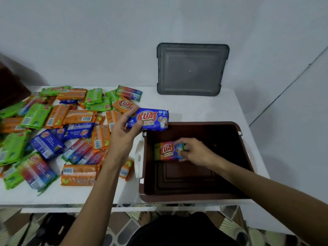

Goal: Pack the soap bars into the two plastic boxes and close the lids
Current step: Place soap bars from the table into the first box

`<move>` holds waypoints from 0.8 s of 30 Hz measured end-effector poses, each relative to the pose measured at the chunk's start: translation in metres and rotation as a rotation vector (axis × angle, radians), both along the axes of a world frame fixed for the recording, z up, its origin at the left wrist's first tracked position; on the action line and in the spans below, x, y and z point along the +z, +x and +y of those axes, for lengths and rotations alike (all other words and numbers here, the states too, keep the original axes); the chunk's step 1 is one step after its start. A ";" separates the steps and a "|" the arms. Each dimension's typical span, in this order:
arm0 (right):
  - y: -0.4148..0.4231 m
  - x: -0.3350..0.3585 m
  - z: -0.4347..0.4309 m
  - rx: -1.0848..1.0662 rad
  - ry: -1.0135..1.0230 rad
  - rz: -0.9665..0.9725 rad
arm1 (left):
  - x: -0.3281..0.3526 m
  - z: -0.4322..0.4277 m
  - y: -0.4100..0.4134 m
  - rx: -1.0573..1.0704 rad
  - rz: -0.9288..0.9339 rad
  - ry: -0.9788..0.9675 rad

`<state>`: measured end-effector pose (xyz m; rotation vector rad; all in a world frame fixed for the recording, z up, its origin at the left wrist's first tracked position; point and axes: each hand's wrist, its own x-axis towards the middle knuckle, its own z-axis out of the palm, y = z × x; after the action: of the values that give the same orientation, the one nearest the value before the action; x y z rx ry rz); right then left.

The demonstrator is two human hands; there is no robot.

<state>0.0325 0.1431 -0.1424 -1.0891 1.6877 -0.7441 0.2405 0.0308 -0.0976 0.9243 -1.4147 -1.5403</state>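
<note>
The left hand [122,134] pinches a blue soap bar [150,119] at the centre of the frame, over the upper left corner of the brown plastic box [195,197]. Inside the box, the right hand [195,151] grips a multicoloured soap bar [166,150]. Many soap bars [53,130] lie at the left on the white table [195,107].

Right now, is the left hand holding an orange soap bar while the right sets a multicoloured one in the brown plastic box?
No: the head view shows the left hand holding a blue soap bar. The right hand does set the multicoloured bar in the brown plastic box.
</note>
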 end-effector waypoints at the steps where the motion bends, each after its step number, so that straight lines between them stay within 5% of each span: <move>1: 0.001 -0.003 -0.001 0.000 -0.004 0.082 | 0.000 0.001 0.000 -0.001 -0.016 -0.015; 7: 0.007 -0.002 0.004 0.224 -0.075 0.612 | 0.002 0.004 -0.001 0.000 -0.085 -0.086; 10: -0.002 0.017 0.010 0.127 -0.185 0.805 | 0.005 0.005 -0.001 -0.008 -0.117 -0.114; 12: -0.007 0.039 0.015 -0.064 -0.293 0.549 | 0.008 0.012 -0.005 -0.036 -0.115 -0.121; 14: -0.007 0.062 0.020 -0.176 -0.322 -0.080 | 0.013 0.023 -0.015 -0.093 -0.082 -0.103; 16: -0.009 0.070 0.025 -0.202 -0.326 -0.403 | 0.015 0.034 -0.026 -0.209 -0.083 -0.122; 19: -0.018 0.069 0.040 -0.280 -0.356 -0.438 | 0.012 0.037 -0.032 -0.364 -0.299 -0.350; 22: -0.034 0.063 0.059 -0.323 -0.297 -0.312 | 0.008 0.029 -0.023 -0.241 -0.596 -0.769; 24: -0.041 0.057 0.064 -0.337 -0.216 -0.152 | 0.002 0.022 -0.015 -0.128 -0.680 -0.867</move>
<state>-0.0088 0.2072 -0.0852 -0.8736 1.7065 -1.2170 0.2255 0.0533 -0.0956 0.8182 -2.3730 -0.5241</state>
